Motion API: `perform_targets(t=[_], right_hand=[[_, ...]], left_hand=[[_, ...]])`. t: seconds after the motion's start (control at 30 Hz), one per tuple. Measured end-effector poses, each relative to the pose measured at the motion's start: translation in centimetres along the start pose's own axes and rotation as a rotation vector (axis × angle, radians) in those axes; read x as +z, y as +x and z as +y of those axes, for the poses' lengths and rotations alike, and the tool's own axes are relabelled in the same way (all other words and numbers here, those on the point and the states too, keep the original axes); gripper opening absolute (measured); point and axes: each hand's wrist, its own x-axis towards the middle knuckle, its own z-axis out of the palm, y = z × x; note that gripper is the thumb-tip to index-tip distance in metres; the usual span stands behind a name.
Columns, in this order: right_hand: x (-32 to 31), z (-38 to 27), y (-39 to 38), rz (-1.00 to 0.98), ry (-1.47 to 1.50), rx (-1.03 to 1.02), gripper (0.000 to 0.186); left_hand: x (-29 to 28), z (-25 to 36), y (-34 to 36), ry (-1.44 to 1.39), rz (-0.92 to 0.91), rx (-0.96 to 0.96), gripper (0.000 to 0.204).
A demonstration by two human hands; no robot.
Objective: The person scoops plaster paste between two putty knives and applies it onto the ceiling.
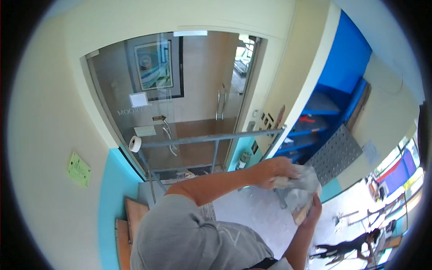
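My left hand point(280, 171) is closed round the pale handle of what looks like a scraper point(308, 178), its flat grey-white blade angled to the right. Just below it, my right hand point(313, 209) grips a flat tool with a tan edge point(300, 216). Whitish paste point(297, 197) lies between the two tools, which are close together or touching. Blur hides the exact shape of both tools. Both arms are raised in front of my grey shirt point(189, 238).
A grey metal scaffold rail point(202, 139) runs ahead of me, with a white tape roll point(135, 143) at its left end. Beyond stands a glass door point(198, 108). Blue shelves point(320, 105) and a perforated metal plank point(335, 154) are at right. A person point(348, 246) is on the floor area below.
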Motion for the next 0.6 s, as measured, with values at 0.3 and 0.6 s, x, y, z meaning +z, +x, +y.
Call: perform_targets(t=[0.3, 0.6], right_hand=[[7.1, 6.2, 5.1, -0.065, 0.086, 0.196, 0.040], [8.0, 6.1, 5.3, -0.185, 0.012, 0.262, 0.039]], left_hand=[[-3.9, 1.6, -9.6, 0.405, -0.055, -0.358, 0.051], [-11.6, -0.2, -10.2, 0.538, -0.158, -0.544, 0.043]])
